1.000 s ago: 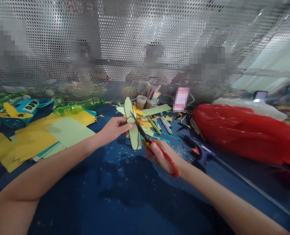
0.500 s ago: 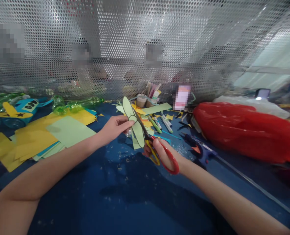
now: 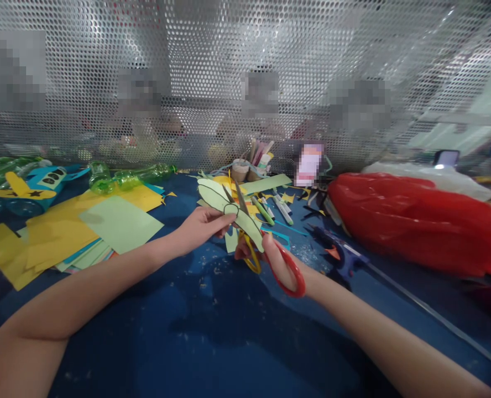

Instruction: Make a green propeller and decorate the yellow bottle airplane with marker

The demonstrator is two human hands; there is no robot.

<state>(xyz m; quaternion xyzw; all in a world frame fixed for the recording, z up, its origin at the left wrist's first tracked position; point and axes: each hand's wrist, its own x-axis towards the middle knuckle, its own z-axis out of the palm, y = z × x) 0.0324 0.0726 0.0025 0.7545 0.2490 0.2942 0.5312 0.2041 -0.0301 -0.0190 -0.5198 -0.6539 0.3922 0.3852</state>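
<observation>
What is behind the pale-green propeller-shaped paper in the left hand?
Spread metal scissor blades and yellow paper scraps show beyond the upper edge of the paper; where the blades cross is covered.

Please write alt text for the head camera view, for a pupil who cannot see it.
A person's left hand holds a pale green, black-outlined, two-lobed paper shape; the right hand holds open metal scissors with red and yellow handles. On the blue table are yellow and green paper sheets, green plastic bottles and a red plastic bag.
</observation>
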